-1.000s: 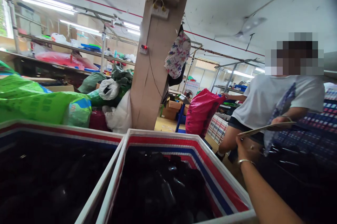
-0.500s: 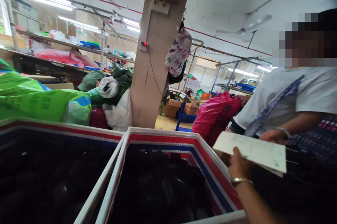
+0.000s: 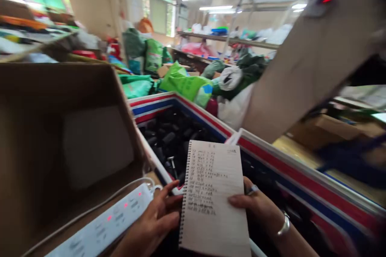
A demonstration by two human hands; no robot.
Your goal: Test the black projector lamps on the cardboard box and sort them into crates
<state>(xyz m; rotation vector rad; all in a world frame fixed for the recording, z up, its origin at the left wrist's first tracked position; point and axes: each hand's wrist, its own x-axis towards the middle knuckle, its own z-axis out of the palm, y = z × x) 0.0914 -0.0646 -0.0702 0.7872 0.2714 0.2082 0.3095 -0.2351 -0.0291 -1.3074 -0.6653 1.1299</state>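
Observation:
A spiral-bound notebook (image 3: 212,196) with handwritten lines is held up low in the middle of the view. My left hand (image 3: 153,221) grips its left edge by the spiral. My right hand (image 3: 256,206), with a silver bangle on the wrist and something small between the fingers, holds its right edge. Behind the notebook stands a red, white and blue striped bin (image 3: 157,104) filled with black parts (image 3: 169,138).
A white power strip (image 3: 108,221) with lit red switches lies at lower left on a cardboard box (image 3: 45,128). A second striped bin (image 3: 304,176) runs along the right. A beige pillar (image 3: 304,64) rises behind. Green and white bags (image 3: 187,84) pile up at the back.
The view has swung left and down, so the other person is out of sight. The notebook, earlier held out to the right in my right hand, is now in front of me in both hands.

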